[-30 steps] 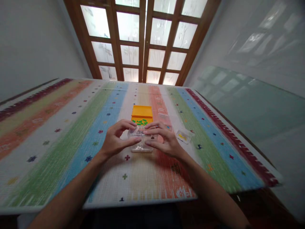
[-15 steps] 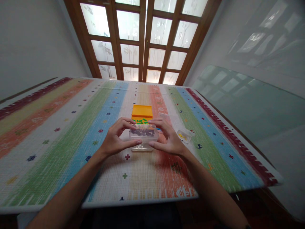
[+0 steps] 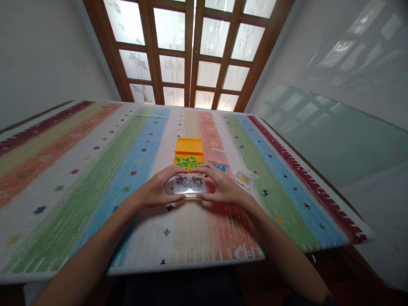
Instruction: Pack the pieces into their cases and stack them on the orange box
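Note:
A clear plastic box point(image 3: 190, 183) with small dark pieces in it is between my two hands at the middle of the table. My left hand point(image 3: 161, 185) grips its left side, the fingers over the far edge and the thumb along the near edge. On the right side, my right hand point(image 3: 223, 187) holds it the same way. Just beyond the fingertips lies an open orange case point(image 3: 189, 145) with many small green pieces point(image 3: 188, 162) in its near half.
Right of the orange case is an open clear box with blue pieces point(image 3: 219, 168), partly behind my right hand. Farther right stands a small clear container point(image 3: 250, 179) with yellow pieces. A striped cloth point(image 3: 105, 178) covers the table; paned doors point(image 3: 191, 55) are beyond it.
The clear box has come down and now looks level, with both hands still around it. More of the green and blue pieces behind it shows. The view has shifted slightly.

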The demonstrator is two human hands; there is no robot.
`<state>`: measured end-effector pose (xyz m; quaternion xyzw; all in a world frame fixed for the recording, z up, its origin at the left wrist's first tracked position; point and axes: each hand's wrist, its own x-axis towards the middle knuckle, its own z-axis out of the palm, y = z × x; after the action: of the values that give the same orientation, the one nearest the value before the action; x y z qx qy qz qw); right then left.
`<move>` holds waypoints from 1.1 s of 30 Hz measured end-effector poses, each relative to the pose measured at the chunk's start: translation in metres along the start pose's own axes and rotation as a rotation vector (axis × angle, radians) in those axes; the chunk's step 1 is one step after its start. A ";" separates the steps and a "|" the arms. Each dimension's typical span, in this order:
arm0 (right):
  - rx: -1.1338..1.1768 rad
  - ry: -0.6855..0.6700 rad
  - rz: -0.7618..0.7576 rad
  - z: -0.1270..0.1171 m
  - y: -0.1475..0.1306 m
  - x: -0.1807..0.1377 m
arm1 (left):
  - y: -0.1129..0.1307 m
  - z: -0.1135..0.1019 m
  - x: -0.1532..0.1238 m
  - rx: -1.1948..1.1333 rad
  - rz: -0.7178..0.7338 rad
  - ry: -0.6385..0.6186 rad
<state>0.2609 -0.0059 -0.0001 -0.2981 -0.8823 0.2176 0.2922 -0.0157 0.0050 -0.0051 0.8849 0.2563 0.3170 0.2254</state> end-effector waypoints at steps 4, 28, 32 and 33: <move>-0.014 -0.033 0.026 0.001 0.001 -0.001 | -0.001 0.000 -0.002 -0.015 -0.030 -0.036; -0.150 0.123 0.004 -0.024 0.003 -0.002 | -0.004 0.003 -0.004 -0.036 -0.067 -0.022; -0.501 0.371 0.154 -0.047 0.020 -0.004 | -0.001 0.002 -0.005 0.002 -0.063 0.021; -0.583 0.392 0.206 -0.050 0.025 -0.005 | -0.001 0.001 -0.005 0.003 -0.068 0.042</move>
<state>0.3062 0.0200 0.0204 -0.4921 -0.7998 -0.0762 0.3352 -0.0183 0.0024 -0.0085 0.8690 0.2916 0.3273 0.2294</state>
